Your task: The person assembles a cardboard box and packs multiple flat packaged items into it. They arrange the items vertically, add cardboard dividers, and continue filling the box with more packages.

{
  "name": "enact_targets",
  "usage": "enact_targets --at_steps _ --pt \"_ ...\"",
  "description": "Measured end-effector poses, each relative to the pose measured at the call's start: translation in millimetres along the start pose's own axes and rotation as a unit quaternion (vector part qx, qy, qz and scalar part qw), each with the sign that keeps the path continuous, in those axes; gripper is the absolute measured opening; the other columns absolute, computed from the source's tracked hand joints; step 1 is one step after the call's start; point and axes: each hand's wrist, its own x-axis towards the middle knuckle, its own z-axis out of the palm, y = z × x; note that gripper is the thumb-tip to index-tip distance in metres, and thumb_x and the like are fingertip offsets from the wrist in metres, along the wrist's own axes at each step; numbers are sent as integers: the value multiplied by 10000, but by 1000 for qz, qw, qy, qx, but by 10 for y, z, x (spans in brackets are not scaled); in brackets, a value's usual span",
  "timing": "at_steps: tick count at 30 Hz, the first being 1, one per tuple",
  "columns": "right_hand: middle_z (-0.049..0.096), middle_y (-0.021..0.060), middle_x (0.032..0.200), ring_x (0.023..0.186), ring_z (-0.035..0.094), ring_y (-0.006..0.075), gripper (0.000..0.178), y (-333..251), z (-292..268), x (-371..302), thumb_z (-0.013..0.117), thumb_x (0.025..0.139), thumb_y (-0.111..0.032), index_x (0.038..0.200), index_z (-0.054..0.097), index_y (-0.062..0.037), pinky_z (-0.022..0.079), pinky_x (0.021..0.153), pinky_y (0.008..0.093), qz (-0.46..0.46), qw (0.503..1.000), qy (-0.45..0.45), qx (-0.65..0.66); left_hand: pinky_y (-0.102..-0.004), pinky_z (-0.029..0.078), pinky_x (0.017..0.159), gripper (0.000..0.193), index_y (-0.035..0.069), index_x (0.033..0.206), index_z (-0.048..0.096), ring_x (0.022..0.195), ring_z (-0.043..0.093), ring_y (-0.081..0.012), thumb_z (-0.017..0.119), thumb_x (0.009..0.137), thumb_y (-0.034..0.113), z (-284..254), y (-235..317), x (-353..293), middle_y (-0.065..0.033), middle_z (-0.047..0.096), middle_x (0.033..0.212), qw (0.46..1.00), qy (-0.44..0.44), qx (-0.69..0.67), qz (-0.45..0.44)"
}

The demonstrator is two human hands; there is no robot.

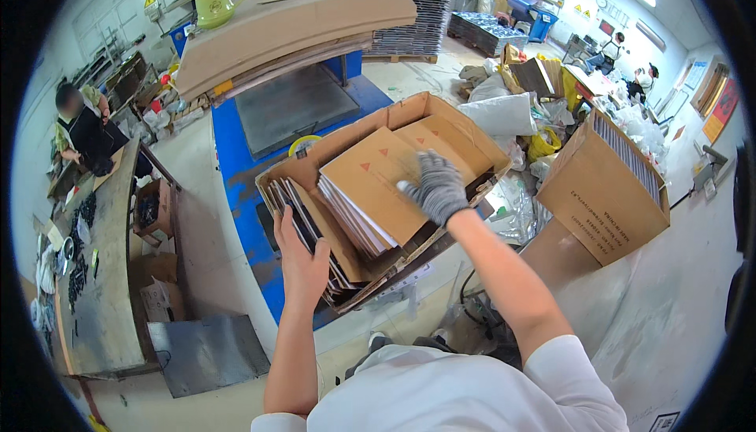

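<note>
In front of me stands an open cardboard box (453, 109), packed with flat sheets. My right hand (438, 188), in a grey knitted glove, rests with spread fingers on a brown cardboard sheet (370, 168). Under that sheet a leaning stack of white-edged sheets (358, 223) fans out. My bare left hand (303, 265) is at the box's left end, fingers stretched upward and thumb apart. It is against dark-edged boards (311, 215) that stand on edge there; whether its palm presses on them is hidden.
A blue press (236, 160) with a dark metal plate lies behind the box. A tall carton (606, 188) full of upright sheets stands right, near heaped plastic waste (543, 109). At left, a person (83, 129) is by a long workbench (102, 274). Pallet stacks (409, 18) stand farther back.
</note>
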Motion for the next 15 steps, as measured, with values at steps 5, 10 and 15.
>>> enact_targets --at_steps 5,10,15 --pt "522 234 1319 1240 488 370 955 394 36 294 652 713 -711 1310 483 15 386 1040 425 83 960 -242 111 -501 222 1136 716 26 1463 255 1418 179 -429 620 865 177 -110 -8 -50 -264 136 1540 999 19 40 -20" --pt "563 252 1259 1189 531 373 991 457 -22 530 722 638 -711 1254 532 43 430 992 418 60 925 -347 143 -514 234 1134 631 99 1389 441 1430 178 -405 705 830 224 -135 198 -85 -186 176 1559 972 44 227 43" --pt "597 202 1231 1145 560 324 925 561 -133 579 765 646 -642 1253 544 20 447 940 399 24 895 -350 277 -478 260 1132 559 53 1305 534 1423 200 -404 731 796 176 -70 204 -18 -186 192 1557 993 -30 118 0"
